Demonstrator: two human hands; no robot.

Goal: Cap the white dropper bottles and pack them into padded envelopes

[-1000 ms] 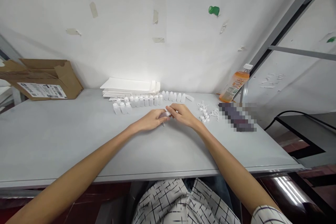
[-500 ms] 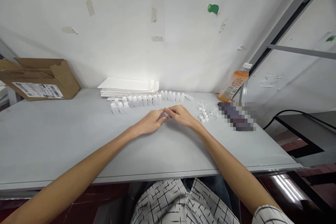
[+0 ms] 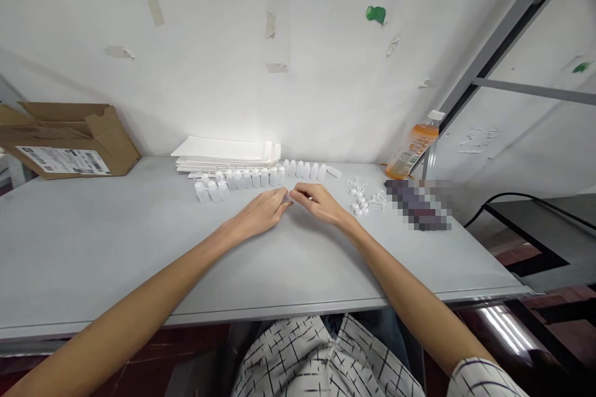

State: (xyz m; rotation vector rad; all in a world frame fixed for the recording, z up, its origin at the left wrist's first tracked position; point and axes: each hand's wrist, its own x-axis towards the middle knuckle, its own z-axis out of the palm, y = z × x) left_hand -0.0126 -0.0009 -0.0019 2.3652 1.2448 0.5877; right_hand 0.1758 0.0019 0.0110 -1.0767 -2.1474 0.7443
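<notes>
My left hand [image 3: 261, 211] is closed, pinching a small translucent piece [image 3: 286, 197] that is mostly hidden by the fingers. My right hand [image 3: 319, 203] meets it from the other side, thumb and forefinger pressed together at the piece's end; what lies in that pinch is too small to make out. Behind the hands stands a row of small white plastic bottles [image 3: 248, 179], with a few more bottles [image 3: 213, 191] at its left front. One bottle [image 3: 333, 171] lies on its side at the right end. Small white caps with strings [image 3: 359, 203] lie right of my right hand.
A stack of white sheets [image 3: 223, 147] leans by the wall. An opened cardboard box [image 3: 116, 139] is at the far left of the grey table [image 3: 116, 242]. An orange drink bottle [image 3: 412, 150] and a blurred dark item [image 3: 416, 205] sit at the right.
Both hands stay together over the same spot with small finger movements. Less of the translucent piece shows now between the fingers. The view has shifted slightly.
</notes>
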